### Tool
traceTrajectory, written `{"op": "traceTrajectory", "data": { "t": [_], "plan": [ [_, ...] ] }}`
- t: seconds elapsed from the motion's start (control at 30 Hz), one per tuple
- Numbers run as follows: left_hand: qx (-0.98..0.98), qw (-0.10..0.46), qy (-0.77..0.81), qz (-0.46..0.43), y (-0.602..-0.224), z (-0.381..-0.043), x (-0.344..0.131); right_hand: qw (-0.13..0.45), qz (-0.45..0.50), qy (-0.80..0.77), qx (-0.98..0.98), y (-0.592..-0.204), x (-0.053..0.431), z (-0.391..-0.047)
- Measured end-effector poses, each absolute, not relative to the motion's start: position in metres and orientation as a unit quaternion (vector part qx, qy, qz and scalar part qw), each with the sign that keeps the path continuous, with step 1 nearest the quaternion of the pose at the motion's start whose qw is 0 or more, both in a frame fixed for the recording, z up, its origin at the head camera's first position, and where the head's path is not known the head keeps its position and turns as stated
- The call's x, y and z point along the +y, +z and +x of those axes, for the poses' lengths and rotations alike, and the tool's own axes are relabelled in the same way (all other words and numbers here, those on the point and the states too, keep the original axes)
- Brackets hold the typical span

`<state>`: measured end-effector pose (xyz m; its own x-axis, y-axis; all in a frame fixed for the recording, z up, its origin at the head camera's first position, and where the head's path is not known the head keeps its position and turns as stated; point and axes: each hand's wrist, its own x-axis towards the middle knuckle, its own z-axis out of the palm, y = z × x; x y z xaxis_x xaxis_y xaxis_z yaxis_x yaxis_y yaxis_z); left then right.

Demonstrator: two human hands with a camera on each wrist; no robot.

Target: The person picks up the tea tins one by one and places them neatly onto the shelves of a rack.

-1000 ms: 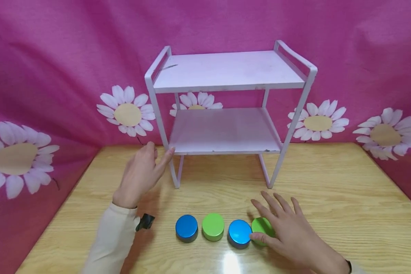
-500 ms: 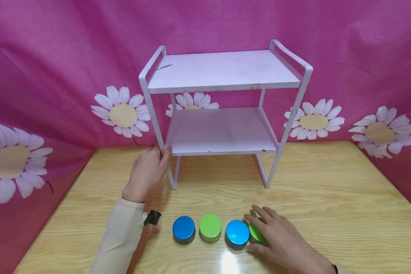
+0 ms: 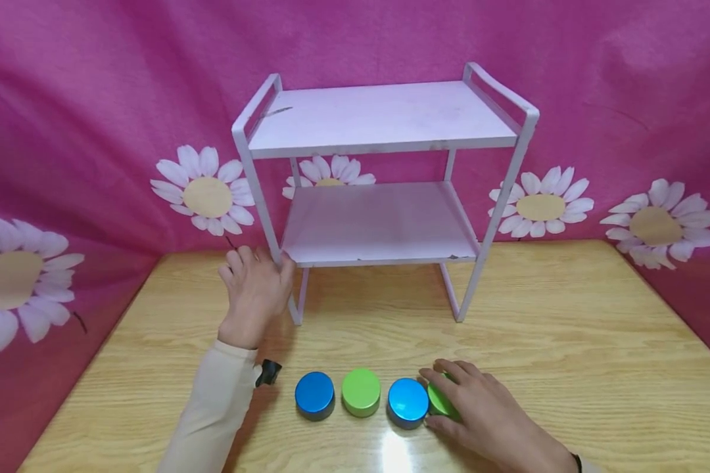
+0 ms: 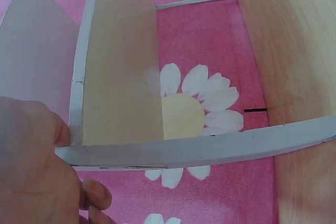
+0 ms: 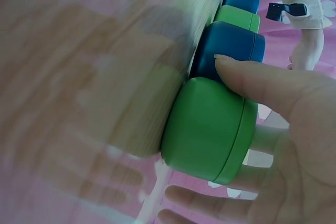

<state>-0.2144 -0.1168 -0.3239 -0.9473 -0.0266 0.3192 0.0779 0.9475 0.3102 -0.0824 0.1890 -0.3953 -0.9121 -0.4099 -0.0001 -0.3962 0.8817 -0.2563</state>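
Observation:
A pale two-tier shelf rack (image 3: pixel 384 118) stands on the table. My left hand (image 3: pixel 254 289) is at its left front leg, level with the lower shelf. In the left wrist view the thumb (image 4: pixel 31 124) lies at the shelf corner and the fingertips (image 4: pixel 97 193) bend round past the leg. In front of the rack runs a row of small round lidded tins: a blue tin (image 3: pixel 315 395), a green tin (image 3: pixel 361 392), another blue tin (image 3: pixel 407 402) and the rightmost green tin (image 5: pixel 205 129). My right hand (image 3: pixel 491 414) holds that last one, thumb on the near side, fingers beyond it, partly covering it.
The wooden table (image 3: pixel 568 315) extends to both sides of the rack. A pink cloth (image 3: pixel 361 39) with white daisies hangs behind and at the sides. A black strap piece (image 3: pixel 269 372) sticks out from the left sleeve (image 3: pixel 207 401).
The left hand has moved slightly right and closed in on the rack's leg. The right hand has come down and left around the rightmost green tin. The view has shifted a little.

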Motion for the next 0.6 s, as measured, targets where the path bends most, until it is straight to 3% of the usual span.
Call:
{"op": "traceTrajectory", "data": {
  "t": [0.2, 0.6],
  "plan": [
    [-0.978, 0.135, -0.160, -0.011, -0.3210, -0.2141, -0.1180, 0.010, -0.213, -0.126, 0.969, -0.3958, 0.1894, -0.0833],
    [-0.974, 0.160, -0.159, -0.001, -0.3220, -0.2119, -0.1149, -0.015, -0.223, -0.151, 0.963, -0.3940, 0.1912, -0.0836]
  ]
}}
